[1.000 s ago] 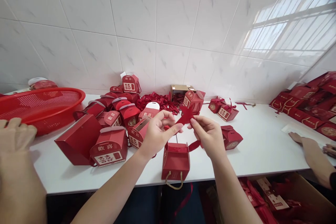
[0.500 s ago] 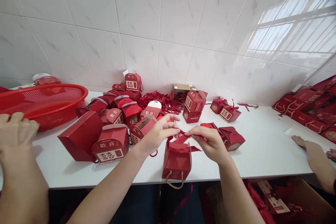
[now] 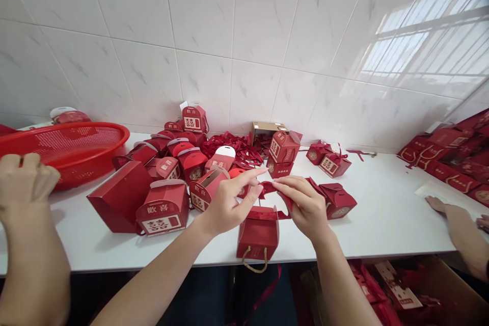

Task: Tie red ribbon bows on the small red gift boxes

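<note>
A small red gift box with a gold rope handle stands at the table's front edge. Dark red ribbon rises in a loop above its top. My right hand pinches the ribbon between thumb and fingers, to the right above the box. On the other side, my left hand has its index finger stretched out and its thumb close below, at the ribbon's left end; the fingers look closed on the ribbon there. A ribbon tail hangs below the table edge.
Several red boxes crowd the left, before a heap of ribbon. A red plastic basket stands far left, near another person's hand. At right lie another person's hand and stacked red boxes. An open carton sits below.
My left hand has moved slightly down and its index finger has straightened. My right hand has lowered a little. The ribbon between them now forms a loop.
</note>
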Demonstrator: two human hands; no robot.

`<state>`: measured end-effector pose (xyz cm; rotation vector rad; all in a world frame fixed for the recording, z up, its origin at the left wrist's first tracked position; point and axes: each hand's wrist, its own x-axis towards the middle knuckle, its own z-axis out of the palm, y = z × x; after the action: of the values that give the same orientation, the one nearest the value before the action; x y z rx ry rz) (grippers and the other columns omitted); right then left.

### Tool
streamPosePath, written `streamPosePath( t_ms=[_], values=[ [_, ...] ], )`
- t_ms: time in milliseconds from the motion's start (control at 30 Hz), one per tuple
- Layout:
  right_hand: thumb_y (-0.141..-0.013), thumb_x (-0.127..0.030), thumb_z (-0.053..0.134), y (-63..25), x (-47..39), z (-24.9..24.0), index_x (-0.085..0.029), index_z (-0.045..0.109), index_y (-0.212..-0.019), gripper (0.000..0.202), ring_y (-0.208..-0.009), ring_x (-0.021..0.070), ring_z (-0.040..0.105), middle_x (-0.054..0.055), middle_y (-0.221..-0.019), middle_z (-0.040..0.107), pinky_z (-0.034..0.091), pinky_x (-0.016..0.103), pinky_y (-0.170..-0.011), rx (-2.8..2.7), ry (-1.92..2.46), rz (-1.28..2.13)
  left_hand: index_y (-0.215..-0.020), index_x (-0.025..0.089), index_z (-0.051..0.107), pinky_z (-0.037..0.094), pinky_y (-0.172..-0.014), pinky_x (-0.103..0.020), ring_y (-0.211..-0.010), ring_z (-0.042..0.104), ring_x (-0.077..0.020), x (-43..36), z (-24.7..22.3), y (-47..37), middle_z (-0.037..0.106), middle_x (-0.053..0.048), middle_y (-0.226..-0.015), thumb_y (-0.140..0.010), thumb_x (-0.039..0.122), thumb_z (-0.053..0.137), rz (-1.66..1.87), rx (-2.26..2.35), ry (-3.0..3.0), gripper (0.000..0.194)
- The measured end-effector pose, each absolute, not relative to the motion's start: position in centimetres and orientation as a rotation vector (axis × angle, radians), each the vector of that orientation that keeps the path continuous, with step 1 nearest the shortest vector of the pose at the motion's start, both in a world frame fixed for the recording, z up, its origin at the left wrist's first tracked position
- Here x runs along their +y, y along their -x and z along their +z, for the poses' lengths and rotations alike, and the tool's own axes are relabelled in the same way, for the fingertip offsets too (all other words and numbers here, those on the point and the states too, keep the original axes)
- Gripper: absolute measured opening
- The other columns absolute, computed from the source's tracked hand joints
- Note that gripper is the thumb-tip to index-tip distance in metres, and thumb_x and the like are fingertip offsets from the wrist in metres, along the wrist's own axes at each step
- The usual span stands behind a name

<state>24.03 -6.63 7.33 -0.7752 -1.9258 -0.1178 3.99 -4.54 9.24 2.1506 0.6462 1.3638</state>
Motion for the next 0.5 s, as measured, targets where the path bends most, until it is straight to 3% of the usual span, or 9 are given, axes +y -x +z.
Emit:
streamPosePath(
  t_ms=[100,200,333,400,500],
  values=[
    [-0.085,-0.005,0.053,-24.4,-7.4,7.2,-0.026,0.066,-0.112,0.036,-0.089,0.018,0.061,0.006,-0.097,0.067,0.051,0.033,-0.077,-1.725,0.854,-0.092,-0.116,0.02,0.058,0.05,-0.081,-0.029,-0.083,0.061,-0.0149,-4.1,8.5,-3.3,0.066,-0.003,-0.088,-0.086,0.013,0.053,1.629,0.687,-2.488,0.032],
    [-0.087,-0.015,0.055,-25.9,-8.8,5.4,-0.022,0.069,-0.102,0.022,-0.074,0.0161,0.063,0.005,-0.084,0.068,0.05,0.028,-0.066,-1.557,1.071,-0.088,-0.104,0.019,0.061,0.05,-0.078,-0.028,-0.073,0.058,-0.0136,-4.3,6.6,-1.6,0.06,0.0,-0.073,-0.084,0.01,0.054,1.704,0.92,-2.548,0.023],
    [-0.085,-0.034,0.057,-29.7,-10.5,-1.0,-0.017,0.07,-0.089,0.022,-0.07,0.02,0.066,0.008,-0.082,0.072,0.052,0.03,-0.063,-1.369,1.432,-0.071,-0.091,0.019,0.061,0.048,-0.066,-0.024,-0.062,0.053,-0.0126,-5.2,1.2,1.7,0.052,0.002,-0.064,-0.083,0.008,0.046,1.485,1.353,-2.493,0.02],
    [-0.083,-0.042,0.055,-31.6,-11.2,-4.7,-0.016,0.071,-0.084,0.03,-0.061,0.022,0.066,0.009,-0.07,0.072,0.051,0.031,-0.056,-1.316,1.596,0.04,-0.087,0.02,0.061,0.048,-0.064,-0.025,-0.063,0.055,-0.0147,-5.5,-2.0,3.2,0.054,0.001,-0.064,-0.078,0.005,0.043,1.329,1.482,-2.446,0.025],
    [-0.082,-0.048,0.053,-33.3,-11.7,-8.4,-0.016,0.07,-0.081,0.036,-0.06,0.0248,0.066,0.01,-0.069,0.072,0.053,0.036,-0.057,-1.275,1.756,0.174,-0.085,0.021,0.061,0.049,-0.066,-0.03,-0.068,0.059,-0.0188,-5.5,-5.5,4.4,0.059,-0.002,-0.068,-0.073,0.004,0.042,1.148,1.614,-2.377,0.028]
  ],
)
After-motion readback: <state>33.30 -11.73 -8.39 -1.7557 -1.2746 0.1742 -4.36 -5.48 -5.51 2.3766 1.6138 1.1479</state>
